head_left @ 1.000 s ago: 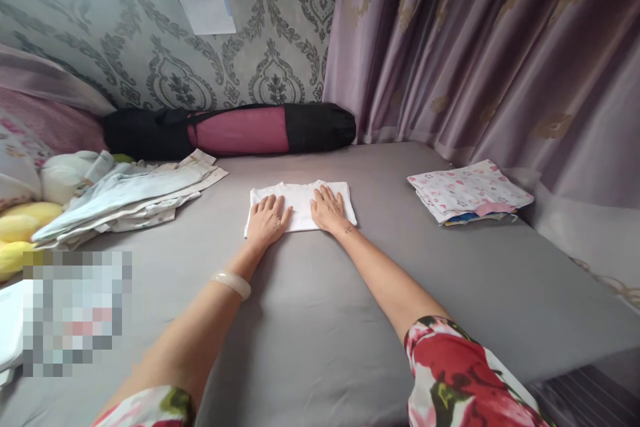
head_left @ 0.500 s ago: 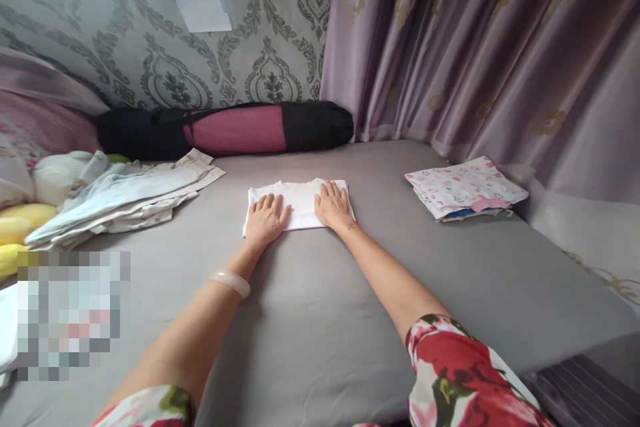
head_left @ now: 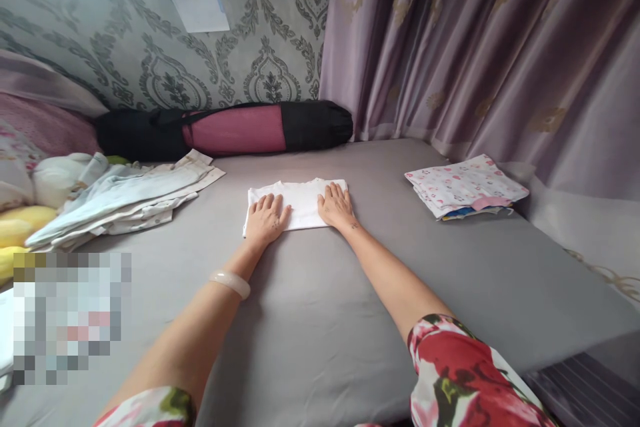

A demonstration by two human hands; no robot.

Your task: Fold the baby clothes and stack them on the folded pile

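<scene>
A white folded garment point(head_left: 301, 205) lies flat on the grey bed sheet point(head_left: 310, 327) in front of me. My left hand point(head_left: 268, 217) rests palm down on its left end, fingers spread and pointing away from me. On the right end lies my right hand point(head_left: 336, 205), also flat with the fingers stretched out. Neither hand grips the cloth. What kind of garment it is I cannot tell, since it is folded and partly covered by my hands. A pale bangle point(head_left: 230, 283) sits on my left forearm.
Folded clothes with a pink print point(head_left: 460, 183) form a stack at the right. Light clothes point(head_left: 125, 197) lie heaped at the left beside yellow and white plush things point(head_left: 55, 180). A black and maroon long bag point(head_left: 235, 130) lies along the wall. Purple curtains point(head_left: 425, 47) hang behind.
My right hand has slid slightly to the right on the white garment. The left hand and the garment stay where they were.
</scene>
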